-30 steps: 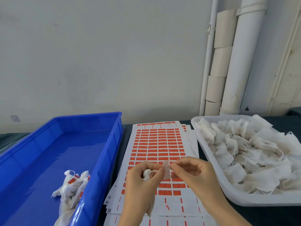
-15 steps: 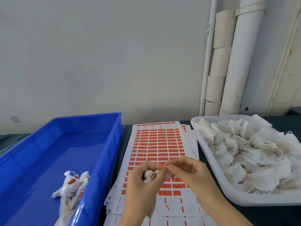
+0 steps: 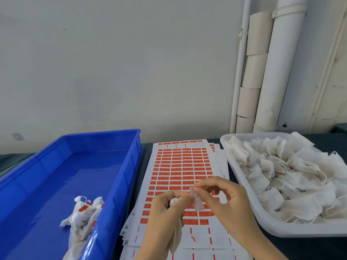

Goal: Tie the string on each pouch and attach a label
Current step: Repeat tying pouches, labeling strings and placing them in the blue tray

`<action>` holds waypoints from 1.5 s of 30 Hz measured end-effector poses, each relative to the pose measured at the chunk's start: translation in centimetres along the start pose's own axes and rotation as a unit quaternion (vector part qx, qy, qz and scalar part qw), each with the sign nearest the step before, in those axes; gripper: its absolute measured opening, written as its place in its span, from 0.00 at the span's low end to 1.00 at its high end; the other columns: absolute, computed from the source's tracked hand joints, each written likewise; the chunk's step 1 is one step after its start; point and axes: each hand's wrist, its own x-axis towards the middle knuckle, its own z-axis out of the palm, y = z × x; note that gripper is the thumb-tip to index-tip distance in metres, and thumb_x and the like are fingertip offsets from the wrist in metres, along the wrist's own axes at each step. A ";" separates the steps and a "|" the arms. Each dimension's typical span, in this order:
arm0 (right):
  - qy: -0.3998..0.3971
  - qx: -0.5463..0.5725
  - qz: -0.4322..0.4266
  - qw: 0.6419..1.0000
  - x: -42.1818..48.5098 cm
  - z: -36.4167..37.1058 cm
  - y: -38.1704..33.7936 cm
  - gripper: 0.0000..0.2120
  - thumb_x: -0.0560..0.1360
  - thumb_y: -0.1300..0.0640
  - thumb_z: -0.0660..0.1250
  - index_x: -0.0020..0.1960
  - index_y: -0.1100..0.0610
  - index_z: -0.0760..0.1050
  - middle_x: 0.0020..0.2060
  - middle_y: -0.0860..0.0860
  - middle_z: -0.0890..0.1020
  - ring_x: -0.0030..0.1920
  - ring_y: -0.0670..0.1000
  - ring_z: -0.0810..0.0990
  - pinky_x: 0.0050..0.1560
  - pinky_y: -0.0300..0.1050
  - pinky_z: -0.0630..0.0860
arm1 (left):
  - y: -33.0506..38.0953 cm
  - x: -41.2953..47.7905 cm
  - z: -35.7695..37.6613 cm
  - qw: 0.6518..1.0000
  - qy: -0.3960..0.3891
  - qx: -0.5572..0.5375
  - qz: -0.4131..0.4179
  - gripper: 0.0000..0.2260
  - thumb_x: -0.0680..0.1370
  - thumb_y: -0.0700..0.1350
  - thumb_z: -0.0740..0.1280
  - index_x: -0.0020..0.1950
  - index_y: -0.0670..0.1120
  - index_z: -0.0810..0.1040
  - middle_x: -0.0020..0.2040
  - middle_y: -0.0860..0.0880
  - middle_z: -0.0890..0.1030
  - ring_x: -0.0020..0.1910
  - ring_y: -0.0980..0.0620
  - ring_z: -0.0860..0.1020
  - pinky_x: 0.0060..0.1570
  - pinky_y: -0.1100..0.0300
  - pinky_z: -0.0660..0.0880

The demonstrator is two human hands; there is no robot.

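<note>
Left hand [image 3: 165,209] grips the gathered neck of a small white woven-cloth pouch [image 3: 176,239], whose limp body hangs below the fist over the near edge of the dark surface [image 3: 309,248]. The right hand [image 3: 225,199] pinches a thin, pale rectangular label [image 3: 197,202] just beside it. Beneath lie white paper sheets [image 3: 180,166] gridded with orange-red stickers, their print unreadable. A glossy blue plastic tray [image 3: 135,152] at the left edge holds a few labelled pouches [image 3: 82,212]; a translucent white tub [image 3: 300,230] at the right edge holds a crumpled heap [image 3: 281,175].

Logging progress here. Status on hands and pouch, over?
Left hand grips pouch. Right hand pinches label beside it. Nothing in the way.
</note>
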 end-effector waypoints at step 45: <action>-0.229 -0.091 -0.124 0.961 1.1 -3.1 0.6 0.11 0.74 0.56 0.67 0.54 0.52 0.84 0.47 0.41 0.83 0.49 0.43 0.81 0.50 0.39 0.79 | -0.1 0.9 -2.4 0.989 -0.113 -0.021 -0.092 0.15 0.66 0.54 0.73 0.45 0.45 0.86 0.35 0.41 0.73 0.25 0.54 0.66 0.26 0.64 0.64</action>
